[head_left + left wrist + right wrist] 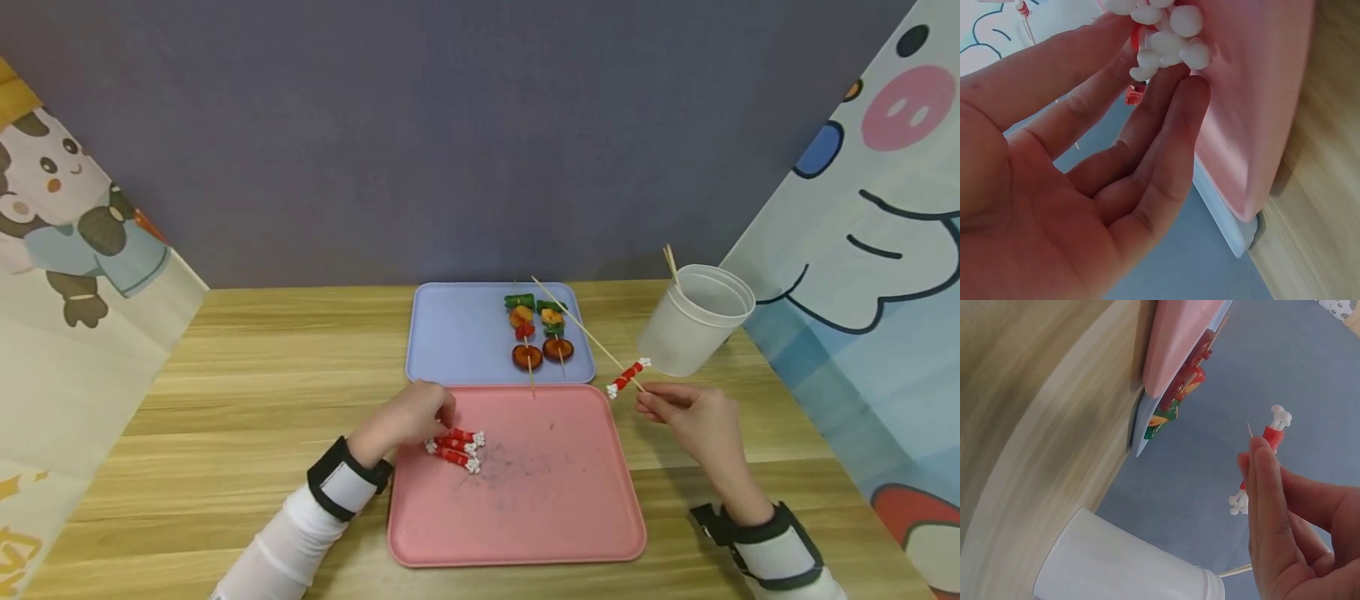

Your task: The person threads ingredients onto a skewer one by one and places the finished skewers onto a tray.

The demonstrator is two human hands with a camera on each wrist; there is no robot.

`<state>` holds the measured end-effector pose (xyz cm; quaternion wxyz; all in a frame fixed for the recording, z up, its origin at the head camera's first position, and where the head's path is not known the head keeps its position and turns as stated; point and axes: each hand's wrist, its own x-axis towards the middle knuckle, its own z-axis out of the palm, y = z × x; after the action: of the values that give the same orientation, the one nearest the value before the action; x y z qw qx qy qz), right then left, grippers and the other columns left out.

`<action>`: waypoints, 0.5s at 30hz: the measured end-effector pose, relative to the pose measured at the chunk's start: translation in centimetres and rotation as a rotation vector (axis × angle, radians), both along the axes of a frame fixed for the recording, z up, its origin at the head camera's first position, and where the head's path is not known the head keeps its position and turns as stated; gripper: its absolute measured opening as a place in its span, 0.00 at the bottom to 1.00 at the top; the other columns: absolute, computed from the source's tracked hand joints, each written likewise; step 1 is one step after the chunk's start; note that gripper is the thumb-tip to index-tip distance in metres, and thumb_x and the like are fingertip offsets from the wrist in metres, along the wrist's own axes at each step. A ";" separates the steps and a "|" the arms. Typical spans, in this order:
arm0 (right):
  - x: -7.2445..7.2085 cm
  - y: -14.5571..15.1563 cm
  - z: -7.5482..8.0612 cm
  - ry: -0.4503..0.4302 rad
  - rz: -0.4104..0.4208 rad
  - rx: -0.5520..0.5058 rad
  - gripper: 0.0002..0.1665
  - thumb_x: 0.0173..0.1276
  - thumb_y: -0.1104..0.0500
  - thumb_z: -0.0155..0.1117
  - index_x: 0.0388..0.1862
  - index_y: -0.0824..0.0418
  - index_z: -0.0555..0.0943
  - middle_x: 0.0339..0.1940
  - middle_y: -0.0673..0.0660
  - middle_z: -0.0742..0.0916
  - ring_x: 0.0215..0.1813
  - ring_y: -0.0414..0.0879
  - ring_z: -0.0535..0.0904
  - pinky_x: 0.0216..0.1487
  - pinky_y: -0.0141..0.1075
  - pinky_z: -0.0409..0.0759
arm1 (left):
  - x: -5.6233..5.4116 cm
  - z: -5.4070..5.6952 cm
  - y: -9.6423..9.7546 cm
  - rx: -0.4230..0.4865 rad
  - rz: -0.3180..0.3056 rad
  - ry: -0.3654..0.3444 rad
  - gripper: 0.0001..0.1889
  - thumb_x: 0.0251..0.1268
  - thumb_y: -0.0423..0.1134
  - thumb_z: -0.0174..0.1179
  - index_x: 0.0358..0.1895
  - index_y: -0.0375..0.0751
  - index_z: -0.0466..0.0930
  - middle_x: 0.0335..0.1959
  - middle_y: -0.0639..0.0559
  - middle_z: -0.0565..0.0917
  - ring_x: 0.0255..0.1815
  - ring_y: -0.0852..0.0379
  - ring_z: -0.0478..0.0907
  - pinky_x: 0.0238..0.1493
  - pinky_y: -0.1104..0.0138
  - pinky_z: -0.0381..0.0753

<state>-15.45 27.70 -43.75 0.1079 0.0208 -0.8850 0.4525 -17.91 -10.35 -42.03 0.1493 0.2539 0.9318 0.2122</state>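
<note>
My left hand [411,414] is over the left side of the pink tray [540,517], fingers bent down at several red-wrapped enoki mushroom rolls [452,456]. Thumb and fingertips pinch one roll, whose white mushroom tips [1169,44] show in the left wrist view; its middle is partly hidden. My right hand [693,414] pinches a bamboo skewer [581,325] near its lower end, right of the tray. One enoki roll [628,377] is threaded crosswise on it, close to my fingers. The skewer slants up and left above the blue tray.
Behind the pink tray lies a blue tray [457,333]. Two finished-looking skewers [527,357] with green, orange, red and brown pieces rest on its right part. A white bucket [686,325] with bamboo sticks [670,260] stands at the back right, near the printed wall.
</note>
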 end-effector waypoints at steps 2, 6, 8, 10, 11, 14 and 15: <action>-0.8 1.2 -2.1 0.021 -0.007 0.016 0.15 0.61 0.54 0.69 0.41 0.64 0.86 0.28 0.53 0.90 0.26 0.33 0.85 0.24 0.34 0.82 | 0.0 0.0 0.0 -0.009 -0.003 0.001 0.06 0.52 0.29 0.67 0.24 0.43 0.81 0.22 0.56 0.78 0.28 0.59 0.72 0.32 0.66 0.74; -1.7 2.5 -4.2 0.045 0.002 0.010 0.17 0.59 0.49 0.70 0.41 0.59 0.87 0.26 0.49 0.89 0.26 0.35 0.85 0.22 0.32 0.81 | 0.1 -0.1 0.0 -0.005 -0.001 -0.005 0.06 0.54 0.30 0.66 0.24 0.44 0.81 0.23 0.56 0.79 0.28 0.58 0.73 0.32 0.66 0.74; -1.4 2.1 -3.5 0.034 -0.008 -0.012 0.18 0.58 0.50 0.71 0.40 0.62 0.87 0.26 0.52 0.89 0.26 0.36 0.85 0.20 0.34 0.80 | 0.1 -0.2 -0.1 -0.001 0.002 -0.006 0.06 0.54 0.30 0.66 0.24 0.44 0.81 0.23 0.56 0.79 0.28 0.58 0.73 0.32 0.66 0.74; -0.9 1.3 -2.2 0.034 -0.010 -0.009 0.19 0.58 0.50 0.71 0.39 0.65 0.87 0.26 0.56 0.89 0.25 0.36 0.85 0.20 0.35 0.80 | 0.1 -0.1 -0.1 0.002 0.001 0.001 0.06 0.53 0.30 0.67 0.24 0.43 0.81 0.23 0.56 0.79 0.28 0.58 0.73 0.32 0.65 0.74; -0.5 0.8 -1.3 0.032 -0.005 -0.012 0.19 0.58 0.51 0.71 0.39 0.66 0.87 0.26 0.57 0.89 0.25 0.36 0.85 0.21 0.36 0.81 | 0.1 -0.1 -0.1 0.000 -0.001 0.005 0.06 0.53 0.30 0.67 0.24 0.43 0.81 0.23 0.56 0.79 0.28 0.58 0.72 0.32 0.65 0.74; 0.2 -0.3 0.3 0.036 -0.014 -0.054 0.16 0.58 0.55 0.72 0.37 0.67 0.87 0.24 0.57 0.89 0.23 0.33 0.84 0.20 0.34 0.80 | 0.1 0.0 -0.1 0.000 0.010 0.008 0.06 0.52 0.30 0.68 0.24 0.43 0.81 0.22 0.56 0.78 0.27 0.58 0.72 0.31 0.66 0.73; 0.5 -0.6 0.9 0.035 -0.009 -0.033 0.16 0.59 0.55 0.71 0.38 0.68 0.86 0.25 0.58 0.89 0.23 0.33 0.84 0.23 0.33 0.81 | 0.0 0.1 -0.1 -0.001 0.019 0.011 0.07 0.52 0.30 0.68 0.23 0.44 0.80 0.22 0.56 0.78 0.27 0.58 0.72 0.30 0.66 0.73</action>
<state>-14.98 27.10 -42.87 0.1258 0.0227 -0.8756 0.4659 -17.87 -10.47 -41.93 0.1422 0.2463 0.9350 0.2118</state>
